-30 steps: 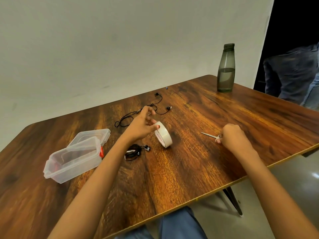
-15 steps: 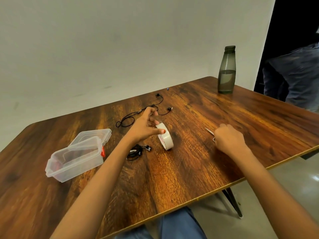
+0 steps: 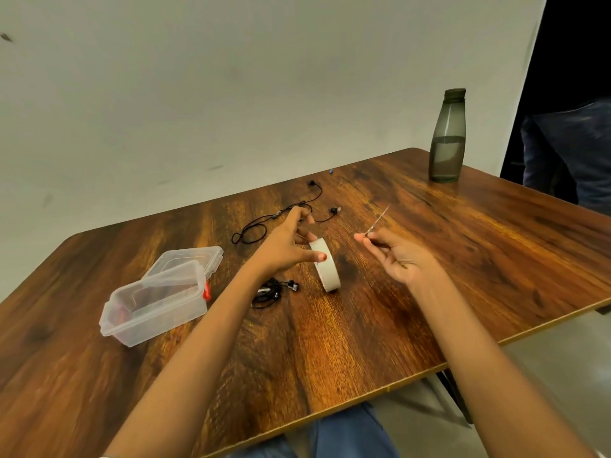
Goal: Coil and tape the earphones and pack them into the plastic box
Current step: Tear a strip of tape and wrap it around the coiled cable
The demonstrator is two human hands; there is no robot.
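At a wooden worktop (image 3: pixel 330 358), mid-job: left hand (image 3: pixel 287 246) spread wide, thumb tip resting on the rim of a white tape roll (image 3: pixel 325 271) standing on edge, other fingers fanned out behind it, contact there impossible to confirm. Right hand (image 3: pixel 401 256) raised just to the right of the roll, thumb and fingertips pinching small scissors (image 3: pixel 378 221) by the handle end, blades blurred, pointing up and away. Just beyond the left fingertips, the loose earphones (image 3: pixel 251 228), black cord sprawled in open loops across the wood, buds apart at the far end. Just below the left wrist, on the near side, the coiled earphones (image 3: pixel 269 292), bundled tight and lying flat. Further to the left of that hand, well clear of it, the clear plastic box (image 3: pixel 155 302), open, its lid (image 3: pixel 191 259) lying just behind. Far beyond the right hand, near the back corner, a dark bottle (image 3: pixel 446 137), upright. Judging by looks: earphones very light, thin cord limp yet springy, apt to tangle, to slide on smooth wood and to spring out of a coil unless pinned; buds and plug the only hard parts. Loose set probably best gathered by pinching the cord near the plug, looping round the fingers, then holding the bundle across its middle for taping. Coiled set easiest lifted by a pinch across the whole bundle, never by a single strand.
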